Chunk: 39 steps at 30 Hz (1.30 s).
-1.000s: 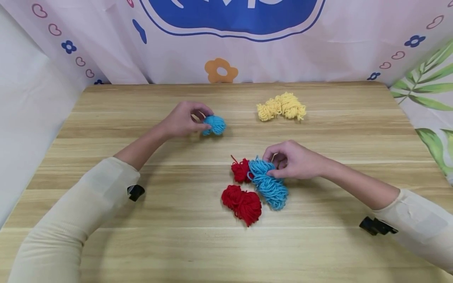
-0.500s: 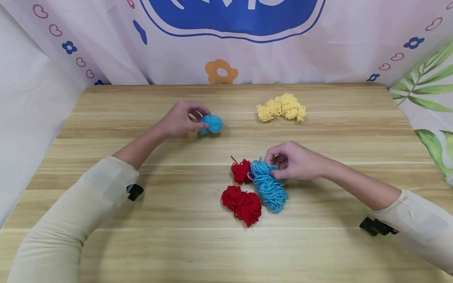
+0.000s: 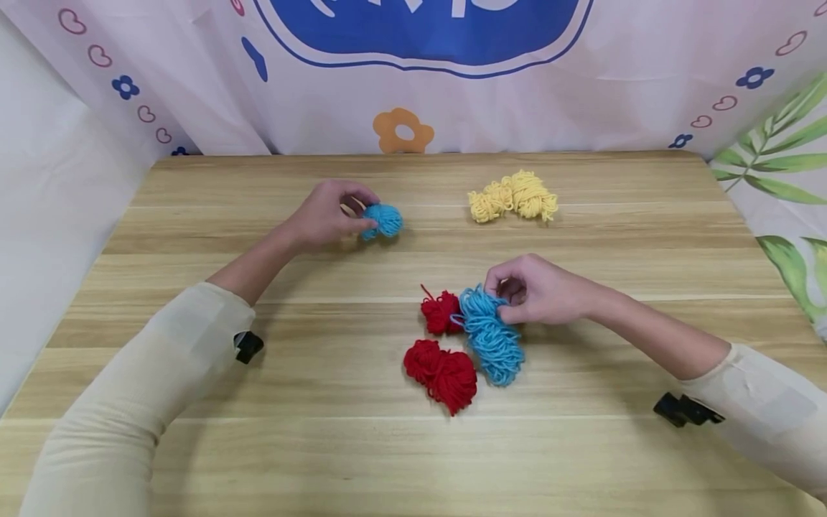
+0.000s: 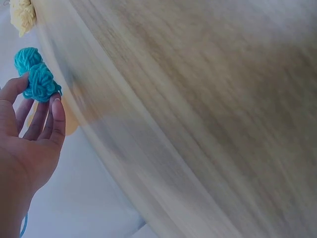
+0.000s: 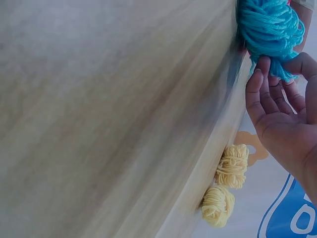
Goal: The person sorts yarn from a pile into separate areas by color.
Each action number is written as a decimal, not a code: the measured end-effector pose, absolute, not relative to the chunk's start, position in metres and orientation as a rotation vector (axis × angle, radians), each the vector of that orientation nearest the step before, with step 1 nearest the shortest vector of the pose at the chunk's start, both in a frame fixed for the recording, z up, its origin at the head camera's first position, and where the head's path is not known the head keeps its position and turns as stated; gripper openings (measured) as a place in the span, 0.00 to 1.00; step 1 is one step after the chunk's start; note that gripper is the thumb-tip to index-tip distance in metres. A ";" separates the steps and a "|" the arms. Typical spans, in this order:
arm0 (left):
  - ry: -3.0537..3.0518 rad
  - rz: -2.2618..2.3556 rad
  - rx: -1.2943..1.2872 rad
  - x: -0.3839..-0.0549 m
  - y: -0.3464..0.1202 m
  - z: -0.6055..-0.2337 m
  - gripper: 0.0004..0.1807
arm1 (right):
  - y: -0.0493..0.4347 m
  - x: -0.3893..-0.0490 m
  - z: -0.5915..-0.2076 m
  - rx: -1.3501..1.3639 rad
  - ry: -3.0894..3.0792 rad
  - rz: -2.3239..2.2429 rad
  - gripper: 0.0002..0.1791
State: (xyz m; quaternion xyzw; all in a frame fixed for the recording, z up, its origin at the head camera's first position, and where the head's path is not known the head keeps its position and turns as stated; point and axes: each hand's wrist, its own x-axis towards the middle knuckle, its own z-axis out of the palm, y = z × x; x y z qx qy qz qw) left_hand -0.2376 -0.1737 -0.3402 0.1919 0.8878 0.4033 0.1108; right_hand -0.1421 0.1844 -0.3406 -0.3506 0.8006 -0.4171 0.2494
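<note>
In the head view my left hand [image 3: 327, 214] pinches a small blue yarn bundle [image 3: 385, 220] between thumb and fingertips over the table's far left half. The left wrist view shows that same blue bundle [image 4: 38, 75] in the fingertips, tied in at its middle. My right hand [image 3: 541, 291] pinches the upper end of a larger blue yarn bundle [image 3: 494, 341] near the table's middle; its strands also show in the right wrist view [image 5: 271, 29]. Beside this bundle's left side lie a small red yarn bundle [image 3: 441, 313] and a bigger red yarn bundle [image 3: 446, 375].
Two joined lumps of yellow yarn [image 3: 513, 197] lie near the back edge of the wooden table [image 3: 291, 445]. A printed curtain [image 3: 323, 108] hangs right behind that edge. A black wrist camera [image 3: 248, 347] sits below the left sleeve, and another [image 3: 688, 411] below the right.
My left hand has shifted slightly left and back with the small blue bundle. The right hand keeps its pinch, and the larger blue bundle has moved only a little. Red and yellow yarn stay put.
</note>
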 end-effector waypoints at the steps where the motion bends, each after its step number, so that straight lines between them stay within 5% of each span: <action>1: 2.611 1.182 0.565 -0.238 -0.174 -0.340 0.18 | 0.184 -0.143 -0.341 -0.951 2.179 -1.135 0.09; 39: 2.686 1.201 0.523 -0.253 -0.175 -0.345 0.18 | 0.193 -0.151 -0.330 -1.008 2.153 -1.236 0.10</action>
